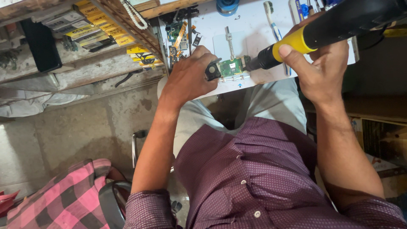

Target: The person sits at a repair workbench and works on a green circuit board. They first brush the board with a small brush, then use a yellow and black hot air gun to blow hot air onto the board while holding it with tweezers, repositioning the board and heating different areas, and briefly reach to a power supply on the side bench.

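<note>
My right hand [316, 70] grips a black and yellow hot-air tool [335, 27], its dark nozzle pointed at a small green circuit board [231, 67] on the white work surface [250, 25]. My left hand [188, 76] rests at the board's left edge, fingers pinching a small black part [213, 71] against it. The board sits on a light square mat [220, 42].
A second green board with an orange ribbon [180, 34], a white toothbrush [271, 19], a blue tape roll [227, 6] and pens lie on the surface. Yellow-labelled boxes [95, 25] fill a wooden shelf at left. A pink checked cloth [59, 195] lies on a seat below.
</note>
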The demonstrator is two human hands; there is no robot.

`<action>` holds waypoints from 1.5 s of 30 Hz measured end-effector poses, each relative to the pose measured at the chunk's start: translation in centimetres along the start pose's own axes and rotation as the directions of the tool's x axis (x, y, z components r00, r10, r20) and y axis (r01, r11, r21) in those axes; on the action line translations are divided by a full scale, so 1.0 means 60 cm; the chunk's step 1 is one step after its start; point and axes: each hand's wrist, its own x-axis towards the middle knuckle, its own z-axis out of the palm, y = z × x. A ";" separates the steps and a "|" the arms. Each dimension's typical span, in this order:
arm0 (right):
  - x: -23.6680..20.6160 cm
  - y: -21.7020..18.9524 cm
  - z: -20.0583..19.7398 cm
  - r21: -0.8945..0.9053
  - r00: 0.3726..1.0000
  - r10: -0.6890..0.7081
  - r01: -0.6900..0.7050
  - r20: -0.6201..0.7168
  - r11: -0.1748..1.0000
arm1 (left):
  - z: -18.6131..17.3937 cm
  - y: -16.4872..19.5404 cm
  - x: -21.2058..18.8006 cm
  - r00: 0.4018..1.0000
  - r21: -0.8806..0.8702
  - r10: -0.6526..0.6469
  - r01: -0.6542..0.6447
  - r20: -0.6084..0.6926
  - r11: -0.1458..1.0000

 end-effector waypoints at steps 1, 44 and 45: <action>-0.002 0.000 -0.001 0.006 1.000 -0.002 0.002 0.001 1.000 | 0.000 0.002 -0.001 1.000 0.003 -0.005 0.005 0.004 1.000; -0.005 0.012 -0.008 0.008 1.000 -0.020 0.020 0.005 1.000 | -0.002 0.024 0.000 0.999 -0.097 -0.046 0.044 -0.021 0.994; -0.007 0.013 -0.008 0.019 1.000 -0.014 0.014 0.003 1.000 | 0.000 0.022 0.000 0.999 -0.121 -0.044 0.042 -0.012 0.992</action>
